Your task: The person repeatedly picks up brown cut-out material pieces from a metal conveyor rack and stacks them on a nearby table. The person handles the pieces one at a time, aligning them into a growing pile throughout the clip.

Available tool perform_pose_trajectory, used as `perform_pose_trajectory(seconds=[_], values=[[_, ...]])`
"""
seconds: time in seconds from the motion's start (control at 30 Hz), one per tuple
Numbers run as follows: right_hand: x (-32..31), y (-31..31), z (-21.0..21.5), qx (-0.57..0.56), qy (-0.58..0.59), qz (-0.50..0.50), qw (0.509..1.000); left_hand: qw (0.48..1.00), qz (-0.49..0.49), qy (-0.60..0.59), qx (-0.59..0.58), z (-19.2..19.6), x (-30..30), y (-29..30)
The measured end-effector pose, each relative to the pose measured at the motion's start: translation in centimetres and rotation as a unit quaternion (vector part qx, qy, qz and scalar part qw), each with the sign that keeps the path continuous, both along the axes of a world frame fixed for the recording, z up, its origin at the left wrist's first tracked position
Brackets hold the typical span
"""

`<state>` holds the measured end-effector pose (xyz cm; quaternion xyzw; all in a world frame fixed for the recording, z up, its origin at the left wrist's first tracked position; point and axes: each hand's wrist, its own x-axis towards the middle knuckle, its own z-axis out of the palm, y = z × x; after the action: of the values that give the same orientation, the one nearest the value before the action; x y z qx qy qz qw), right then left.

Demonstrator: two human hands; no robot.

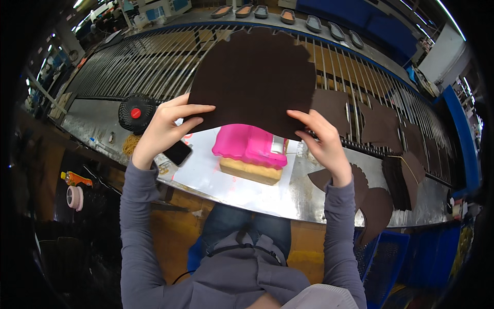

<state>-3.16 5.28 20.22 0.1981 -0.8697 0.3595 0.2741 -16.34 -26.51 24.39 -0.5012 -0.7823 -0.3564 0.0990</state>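
Note:
A dark brown cut piece of sheet material [254, 77], with a notched, rounded far edge and a curved near edge, is held up over the metal table. My left hand [172, 121] pinches its near left corner between thumb and fingers. At the near right corner, my right hand [319, 135] grips it the same way. Below the piece, a bright pink tray with a wavy rim [247, 147] rests on a tan block [249, 171]. Both stand on a white sheet [206, 177] on the table. The raised piece hides part of the pink tray.
A black fan [137, 113] and a phone [178, 152] are at left. More brown pieces [378, 123] lie on the slatted rack [339, 62] and on the table at right, beside a tied stack [404, 177]. Shoe-sole-shaped items [288, 16] line the far ledge. Blue crates [391, 262] stand below right.

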Motion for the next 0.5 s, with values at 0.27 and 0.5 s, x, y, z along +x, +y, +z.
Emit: perform_pose_trajectory(seconds=[0.27,0.5], values=[[-3.9,-2.0,-3.2,-0.021,-0.046,0.036,0.998,0.999,0.025,0.01,-0.02,-1.8,-1.7,-3.8],[-3.1,-1.3,-4.0,-0.01,-0.081,0.007,0.997,0.997,0.029,-0.003,-0.066,-2.4,-2.5,-3.2]])
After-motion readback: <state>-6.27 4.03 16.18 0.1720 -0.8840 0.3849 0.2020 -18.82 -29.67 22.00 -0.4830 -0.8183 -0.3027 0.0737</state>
